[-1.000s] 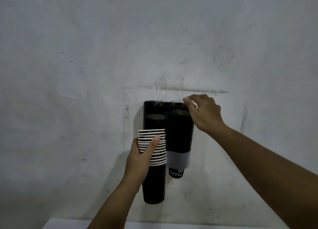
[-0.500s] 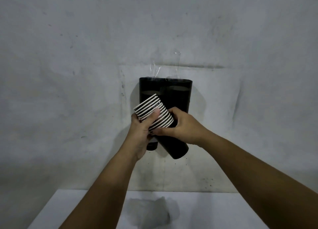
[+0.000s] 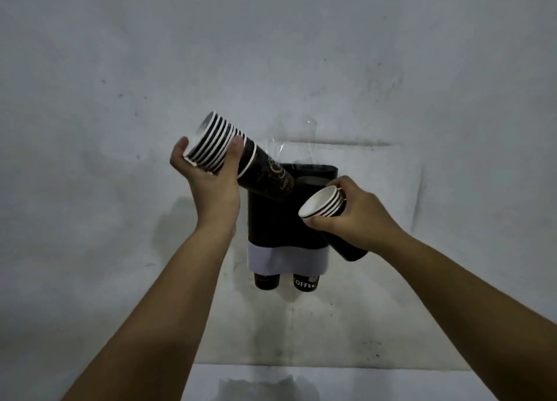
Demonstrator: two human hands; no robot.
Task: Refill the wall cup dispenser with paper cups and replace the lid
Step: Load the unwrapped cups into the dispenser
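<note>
Black paper cups with white rims are split into two stacks. The left hand (image 3: 211, 180) cradles the longer stack (image 3: 238, 156), tilted with its rims up-left, above the wall cup dispenser (image 3: 271, 220). The right hand (image 3: 358, 220) grips the shorter stack (image 3: 325, 207) just right of the black dispenser, fingers curled round it. Two cup bottoms (image 3: 304, 283) poke out below the dispenser's white band. A pale worktop (image 3: 391, 382) lies beneath.
</note>
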